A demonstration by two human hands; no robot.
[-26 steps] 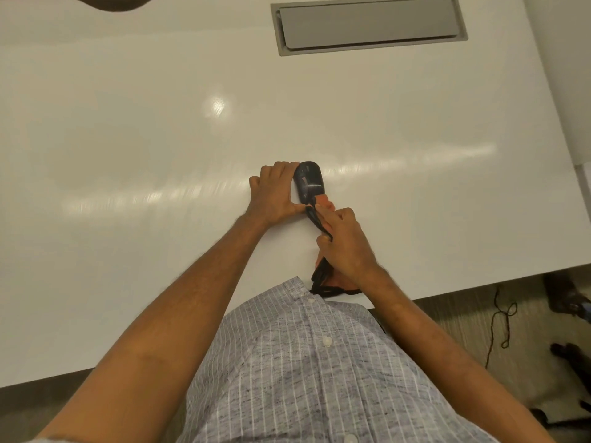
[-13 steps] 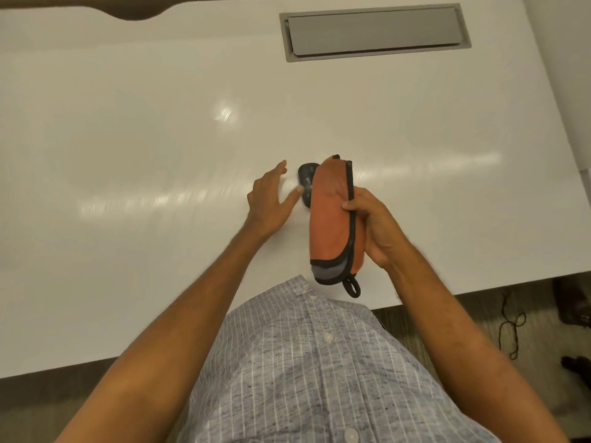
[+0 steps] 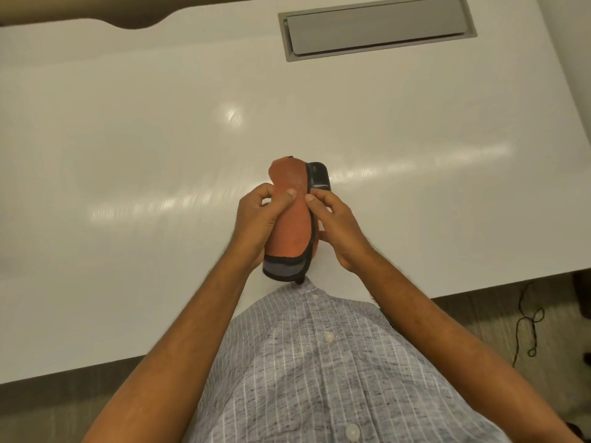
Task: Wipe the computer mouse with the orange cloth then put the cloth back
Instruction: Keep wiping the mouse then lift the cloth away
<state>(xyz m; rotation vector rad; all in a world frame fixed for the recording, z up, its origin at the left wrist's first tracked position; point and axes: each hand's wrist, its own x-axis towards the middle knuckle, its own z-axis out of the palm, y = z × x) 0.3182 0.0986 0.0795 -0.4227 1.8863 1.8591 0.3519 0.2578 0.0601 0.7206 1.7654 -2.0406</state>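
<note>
Both hands grip the orange cloth (image 3: 289, 215) above the near tabletop (image 3: 128, 155): left hand (image 3: 256, 219) pinching its left edge, right hand (image 3: 335, 225) its black-trimmed right edge. It looks soft, light and floppy, best held mid-length. The computer mouse (image 3: 318, 179) peeks out just behind it.

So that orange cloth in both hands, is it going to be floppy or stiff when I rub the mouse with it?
Probably floppy: the orange cloth bends and pinches in where the left hand and right hand grip it. It looks light, since fingertips alone hold it up. Its black-edged grey end may be slightly firmer. The mouse looks rigid, mostly hidden behind it.
</note>
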